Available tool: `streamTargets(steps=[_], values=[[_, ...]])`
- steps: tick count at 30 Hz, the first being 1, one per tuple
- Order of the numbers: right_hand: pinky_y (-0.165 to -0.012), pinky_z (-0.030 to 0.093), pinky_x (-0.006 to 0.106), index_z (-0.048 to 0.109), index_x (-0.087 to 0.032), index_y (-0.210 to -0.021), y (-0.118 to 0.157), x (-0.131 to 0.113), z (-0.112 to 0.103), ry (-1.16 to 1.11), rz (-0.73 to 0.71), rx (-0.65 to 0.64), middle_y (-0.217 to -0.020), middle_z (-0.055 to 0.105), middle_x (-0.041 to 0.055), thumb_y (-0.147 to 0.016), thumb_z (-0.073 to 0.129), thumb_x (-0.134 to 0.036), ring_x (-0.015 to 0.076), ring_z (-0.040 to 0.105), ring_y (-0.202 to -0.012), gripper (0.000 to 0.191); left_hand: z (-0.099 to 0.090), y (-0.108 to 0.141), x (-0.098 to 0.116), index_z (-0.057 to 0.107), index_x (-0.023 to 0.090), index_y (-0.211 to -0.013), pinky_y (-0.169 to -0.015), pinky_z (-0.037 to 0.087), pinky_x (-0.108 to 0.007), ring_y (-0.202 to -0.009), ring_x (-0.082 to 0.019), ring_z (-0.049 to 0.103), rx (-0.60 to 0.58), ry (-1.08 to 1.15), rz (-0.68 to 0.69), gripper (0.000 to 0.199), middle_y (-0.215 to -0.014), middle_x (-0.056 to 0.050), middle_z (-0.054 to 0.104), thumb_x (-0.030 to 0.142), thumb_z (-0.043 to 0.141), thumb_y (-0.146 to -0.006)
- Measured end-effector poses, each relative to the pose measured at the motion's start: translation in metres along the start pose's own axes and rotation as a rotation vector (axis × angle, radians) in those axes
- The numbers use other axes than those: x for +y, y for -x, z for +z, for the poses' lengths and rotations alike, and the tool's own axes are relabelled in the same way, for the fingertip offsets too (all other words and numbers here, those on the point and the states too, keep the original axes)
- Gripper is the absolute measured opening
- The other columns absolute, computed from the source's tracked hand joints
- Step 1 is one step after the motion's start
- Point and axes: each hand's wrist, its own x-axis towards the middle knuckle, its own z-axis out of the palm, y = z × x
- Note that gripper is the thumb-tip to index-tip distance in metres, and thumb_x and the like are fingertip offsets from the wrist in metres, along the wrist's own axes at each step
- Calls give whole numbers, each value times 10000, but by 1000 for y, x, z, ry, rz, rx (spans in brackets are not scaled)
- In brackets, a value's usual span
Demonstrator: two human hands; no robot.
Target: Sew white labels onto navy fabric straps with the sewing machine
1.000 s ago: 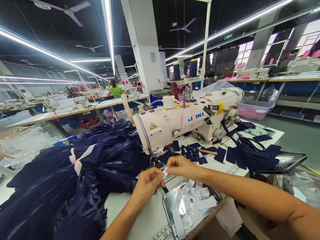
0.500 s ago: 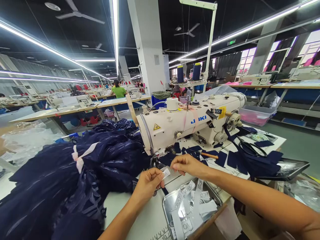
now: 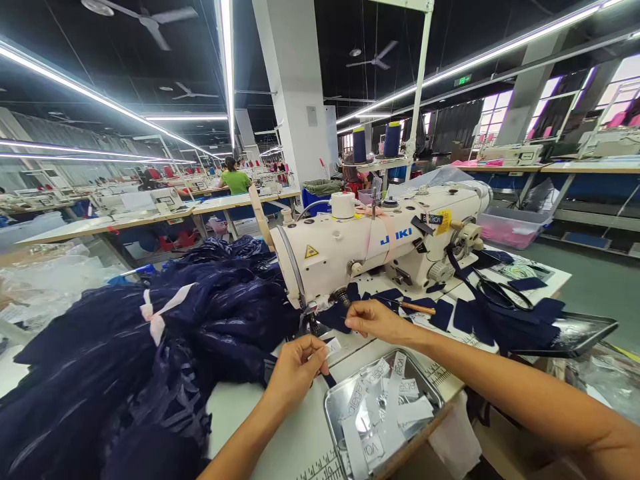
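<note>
My left hand [image 3: 295,375] pinches a small white label [image 3: 333,347] with dark lettering between thumb and fingers, just in front of the sewing machine's needle area. Close by on the right is my right hand [image 3: 377,321], thumb and fingertips pressed together; whatever they hold is too small to make out. Under both hands, a metal tray [image 3: 331,415] holds several printed white labels [image 3: 356,400]. The white sewing machine [image 3: 325,257] stands just beyond. Navy fabric [image 3: 230,287], tied with a pale strip [image 3: 156,321], is heaped left of my left hand.
Navy fabric pieces [image 3: 465,317] and a wooden-handled tool [image 3: 419,308] lie right of the machine. Black-handled scissors [image 3: 505,295] rest near a second metal tray [image 3: 583,333]. Navy thread cones [image 3: 392,141] stand behind. A person in green [image 3: 235,181] sits farther back.
My right hand has moved slightly up and away from the label. My left hand keeps the label at nearly the same place, with more lettering showing. The view has shifted slightly.
</note>
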Motion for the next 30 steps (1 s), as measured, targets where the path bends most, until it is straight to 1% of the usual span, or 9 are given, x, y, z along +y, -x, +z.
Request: streamTargets(steps=[4,7,11,14,17,20,23,26,30], values=[[-610,379,220,573,-148,-789,5,-11,2,195,-131,-151,-727,525,-12,-661,649,-280,101,482,-650,199,6,-5,-5,553,171,-589,-465,309,-224,-437,-99,411,14,-198,90,238,-474,12,543,390,506,-671],[-660,362,240,581,-151,-738,2,-15,2,485,-214,-236,-728,525,-10,-720,598,-183,111,498,-683,40,11,-9,-4,554,180,-580,-568,360,-254,-523,-133,494,57,-375,161,226,-501,10,564,324,450,-721],[-676,341,249,605,-155,-755,-3,-5,-5,731,-264,-264,-739,547,1,-779,553,-175,121,511,-698,61,17,-16,-4,584,187,-656,-677,368,-313,-590,-155,528,71,-677,255,241,-607,3,617,273,399,-784],[-658,336,235,617,-158,-780,-3,8,-11,770,-269,-276,-754,562,7,-791,542,-167,120,522,-704,76,21,-21,-9,607,193,-736,-722,363,-341,-716,-180,562,45,-874,373,226,-743,-16,644,215,393,-804],[-676,322,243,616,-161,-786,1,18,-14,807,-275,-261,-761,574,8,-796,531,-144,120,530,-716,88,23,-24,-16,608,199,-879,-717,384,-336,-789,-189,567,64,-980,485,218,-818,-32,637,165,410,-796],[-673,309,251,609,-159,-783,3,23,-16,853,-274,-233,-766,577,11,-798,518,-137,121,529,-706,95,22,-27,-22,558,200,-1042,-703,399,-328,-761,-177,560,81,-1046,643,288,-835,-42,625,144,402,-807],[-671,300,256,602,-159,-791,2,25,-17,866,-280,-219,-774,580,8,-796,515,-139,122,529,-706,90,20,-30,-26,547,204,-1067,-678,402,-313,-712,-158,543,53,-1082,793,297,-809,-42,611,146,365,-840],[-664,293,256,595,-157,-784,0,27,-17,871,-285,-206,-755,574,3,-793,516,-150,119,522,-691,80,19,-33,-27,547,183,-1062,-653,402,-304,-699,-154,530,32,-1102,849,289,-786,-45,598,137,361,-845],[-658,290,253,591,-153,-760,0,23,-15,880,-261,-215,-725,569,-1,-790,508,-146,115,508,-668,89,19,-35,-26,549,161,-1038,-648,407,-302,-727,-160,528,0,-1102,851,280,-796,-50,593,103,374,-828]])
